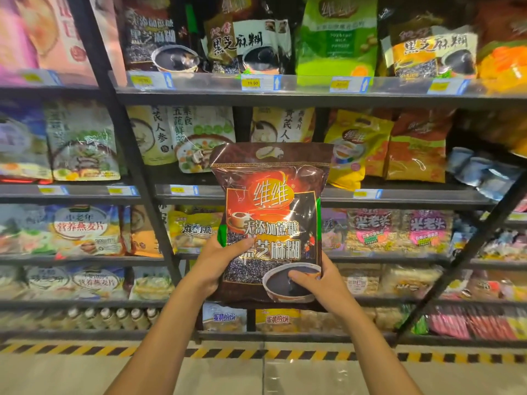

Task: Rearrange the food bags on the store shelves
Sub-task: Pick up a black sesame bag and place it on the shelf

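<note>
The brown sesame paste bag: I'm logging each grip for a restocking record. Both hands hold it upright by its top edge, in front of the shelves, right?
Not quite. The head view shows both the left hand and right hand gripping the brown sesame paste bag at its lower part, not its top edge. It is upright, in front of the shelves.

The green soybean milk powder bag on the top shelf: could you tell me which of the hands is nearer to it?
Right. The right hand grips the brown sesame paste bag almost directly below the green soybean milk powder bag; the left hand grips the opposite edge, farther left.
</note>
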The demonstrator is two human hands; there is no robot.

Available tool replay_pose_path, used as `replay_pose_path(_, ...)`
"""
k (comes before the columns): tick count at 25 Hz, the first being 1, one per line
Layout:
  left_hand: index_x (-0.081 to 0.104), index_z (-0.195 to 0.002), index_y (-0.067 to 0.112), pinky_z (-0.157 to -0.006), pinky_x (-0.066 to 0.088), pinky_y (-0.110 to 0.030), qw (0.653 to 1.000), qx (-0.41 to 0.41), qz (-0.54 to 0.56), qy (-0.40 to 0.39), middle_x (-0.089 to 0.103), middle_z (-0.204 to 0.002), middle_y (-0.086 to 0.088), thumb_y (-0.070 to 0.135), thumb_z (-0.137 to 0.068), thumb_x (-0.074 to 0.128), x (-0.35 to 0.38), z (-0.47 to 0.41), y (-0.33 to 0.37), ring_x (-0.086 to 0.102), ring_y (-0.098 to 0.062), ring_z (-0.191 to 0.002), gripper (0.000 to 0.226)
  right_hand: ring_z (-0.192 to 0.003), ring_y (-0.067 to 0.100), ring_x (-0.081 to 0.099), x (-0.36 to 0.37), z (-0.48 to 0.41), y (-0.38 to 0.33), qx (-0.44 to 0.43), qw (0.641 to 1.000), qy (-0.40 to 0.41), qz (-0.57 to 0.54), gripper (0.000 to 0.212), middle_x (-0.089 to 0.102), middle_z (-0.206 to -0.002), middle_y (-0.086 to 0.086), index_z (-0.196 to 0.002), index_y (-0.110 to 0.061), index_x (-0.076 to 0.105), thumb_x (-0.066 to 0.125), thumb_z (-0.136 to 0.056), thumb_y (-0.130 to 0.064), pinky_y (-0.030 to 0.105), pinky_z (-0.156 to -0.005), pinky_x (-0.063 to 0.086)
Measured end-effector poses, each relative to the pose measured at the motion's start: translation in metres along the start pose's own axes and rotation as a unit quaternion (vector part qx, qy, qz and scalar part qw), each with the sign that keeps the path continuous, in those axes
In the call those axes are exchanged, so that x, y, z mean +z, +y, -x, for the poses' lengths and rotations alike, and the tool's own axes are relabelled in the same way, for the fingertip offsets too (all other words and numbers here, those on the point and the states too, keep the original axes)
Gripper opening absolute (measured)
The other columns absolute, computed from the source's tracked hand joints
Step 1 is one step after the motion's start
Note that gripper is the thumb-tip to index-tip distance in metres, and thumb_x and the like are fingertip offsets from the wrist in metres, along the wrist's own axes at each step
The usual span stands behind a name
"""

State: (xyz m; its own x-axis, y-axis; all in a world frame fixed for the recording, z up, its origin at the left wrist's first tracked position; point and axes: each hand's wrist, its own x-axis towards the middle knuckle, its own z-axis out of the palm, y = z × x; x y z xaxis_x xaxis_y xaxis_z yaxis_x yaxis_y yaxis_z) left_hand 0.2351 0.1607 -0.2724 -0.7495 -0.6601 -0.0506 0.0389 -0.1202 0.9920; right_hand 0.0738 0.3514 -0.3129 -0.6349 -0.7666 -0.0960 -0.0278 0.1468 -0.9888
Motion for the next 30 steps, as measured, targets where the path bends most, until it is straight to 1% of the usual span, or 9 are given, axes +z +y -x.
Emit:
replay_pose_path(4, 0.073, -0.118, 0.019, -0.114, 0.046, -0.055, 0.999, 0.021, 0.002, 0.025, 0.08, -0.115, -0.004, 0.027, -0.078, 0.086, -0.023, -0.006, 0.029, 0.073, -0.026, -0.116, 0.044, -0.09, 0.011, 0.079, 0.02, -0.023, -0.028, -0.029, 0.999, -0.025, -0.01, 0.052, 0.081, -0.098, -0.011, -0.129, -0.024, 0.057, 0.084, -0.084, -0.019, 0.027, -0.076, 0.062)
replay_pose_path(9, 0.072, -0.12, 0.018, -0.11, 0.05, -0.053, 0.997, 0.06, 0.009, 0.044, 0.08, -0.117, -0.007, 0.016, -0.088, 0.08, -0.058, -0.034, 0.078, 0.074, -0.028, -0.115, 0.033, -0.091, 0.012, 0.079, 0.048, -0.066, -0.086, -0.091, 0.995, -0.046, 0.003, 0.052, 0.081, -0.101, -0.013, -0.131, -0.019, 0.058, 0.083, -0.085, -0.017, 0.021, -0.074, 0.06)
replay_pose_path(14, 0.072, -0.11, 0.023, -0.084, 0.06, -0.026, 0.992, 0.116, -0.008, 0.04, 0.083, -0.102, 0.006, 0.015, -0.092, 0.077, -0.098, -0.069, 0.149, 0.078, -0.01, -0.097, 0.021, -0.09, 0.012, 0.079, 0.082, -0.114, -0.156, -0.14, 0.989, -0.057, -0.006, 0.049, 0.081, -0.101, -0.01, -0.129, -0.02, 0.059, 0.082, -0.086, -0.014, 0.019, -0.069, 0.06)
replay_pose_path(18, 0.073, -0.116, 0.023, -0.089, 0.058, -0.032, 0.989, 0.143, -0.025, 0.036, 0.082, -0.107, 0.003, 0.022, -0.091, 0.078, -0.126, -0.099, 0.2, 0.078, -0.015, -0.1, 0.025, -0.094, 0.011, 0.078, 0.104, -0.149, -0.203, -0.172, 0.984, -0.044, -0.006, 0.049, 0.08, -0.108, -0.006, -0.129, -0.022, 0.061, 0.083, -0.085, -0.02, 0.024, -0.077, 0.059)
replay_pose_path(20, 0.072, -0.118, 0.02, -0.08, 0.06, -0.029, 0.988, 0.148, -0.022, 0.031, 0.082, -0.107, -0.001, 0.02, -0.092, 0.077, -0.141, -0.116, 0.223, 0.079, -0.018, -0.099, 0.027, -0.095, 0.012, 0.078, 0.114, -0.165, -0.227, -0.179, 0.983, -0.041, 0.0, 0.049, 0.08, -0.109, -0.005, -0.128, -0.021, 0.062, 0.084, -0.085, -0.022, 0.027, -0.082, 0.059)
replay_pose_path(22, 0.073, -0.117, 0.019, -0.075, 0.062, -0.027, 0.988, 0.153, -0.021, 0.031, 0.082, -0.108, -0.003, 0.019, -0.091, 0.078, -0.154, -0.132, 0.246, 0.079, -0.019, -0.098, 0.026, -0.095, 0.01, 0.078, 0.124, -0.181, -0.252, -0.188, 0.982, -0.036, 0.004, 0.046, 0.08, -0.108, -0.004, -0.126, -0.02, 0.064, 0.084, -0.084, -0.021, 0.021, -0.077, 0.058)
replay_pose_path(24, 0.074, -0.116, 0.02, -0.082, 0.062, -0.034, 0.988, 0.148, -0.014, 0.029, 0.082, -0.109, -0.006, 0.022, -0.09, 0.079, -0.165, -0.146, 0.267, 0.079, -0.022, -0.098, 0.026, -0.091, 0.005, 0.077, 0.132, -0.193, -0.279, -0.193, 0.981, -0.03, 0.014, 0.039, 0.081, -0.106, -0.006, -0.12, -0.021, 0.068, 0.083, -0.085, -0.023, 0.014, -0.069, 0.056)
replay_pose_path(27, 0.073, -0.122, 0.017, -0.096, 0.06, -0.046, 0.992, 0.12, -0.01, 0.032, 0.081, -0.11, -0.009, 0.03, -0.082, 0.086, -0.178, -0.166, 0.295, 0.078, -0.029, -0.104, 0.045, -0.089, 0.004, 0.077, 0.138, -0.205, -0.317, -0.188, 0.98, -0.039, 0.055, 0.025, 0.081, -0.1, -0.01, -0.11, -0.025, 0.071, 0.08, -0.087, -0.032, 0.017, -0.071, 0.056)
replay_pose_path(30, 0.07, -0.13, 0.018, -0.101, 0.058, -0.052, 0.995, 0.096, -0.01, 0.024, 0.08, -0.115, -0.01, 0.044, -0.059, 0.099, -0.191, -0.188, 0.323, 0.077, -0.033, -0.106, 0.081, -0.099, 0.012, 0.076, 0.142, -0.218, -0.353, -0.175, 0.979, -0.05, 0.091, 0.033, 0.081, -0.104, -0.008, -0.113, -0.026, 0.073, 0.08, -0.085, -0.043, 0.031, -0.09, 0.057)
